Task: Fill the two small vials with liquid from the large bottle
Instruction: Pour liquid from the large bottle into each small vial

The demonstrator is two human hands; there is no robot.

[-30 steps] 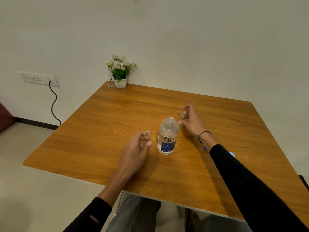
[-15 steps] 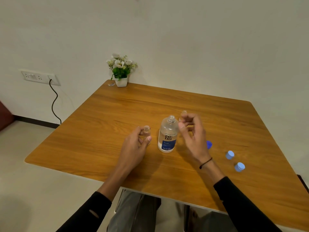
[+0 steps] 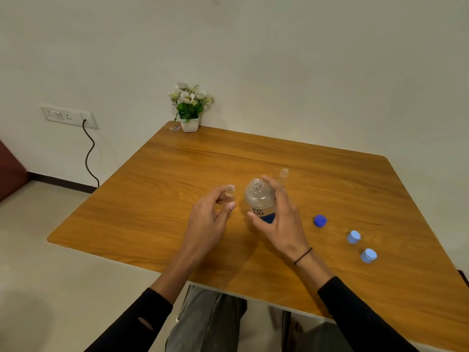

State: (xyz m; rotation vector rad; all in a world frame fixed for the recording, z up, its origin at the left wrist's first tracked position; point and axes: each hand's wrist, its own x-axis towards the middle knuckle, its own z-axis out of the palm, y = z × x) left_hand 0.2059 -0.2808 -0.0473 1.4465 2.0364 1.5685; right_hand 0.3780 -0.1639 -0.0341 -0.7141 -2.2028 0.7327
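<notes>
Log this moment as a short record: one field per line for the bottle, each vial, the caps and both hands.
large bottle: upright, uncapped, gripped by the right hand
near vial: upright, open, held by the left hand
far vial: upright, open, standing free behind the bottle
dark blue cap: on the table, right of the bottle
light blue caps: two, further right
</notes>
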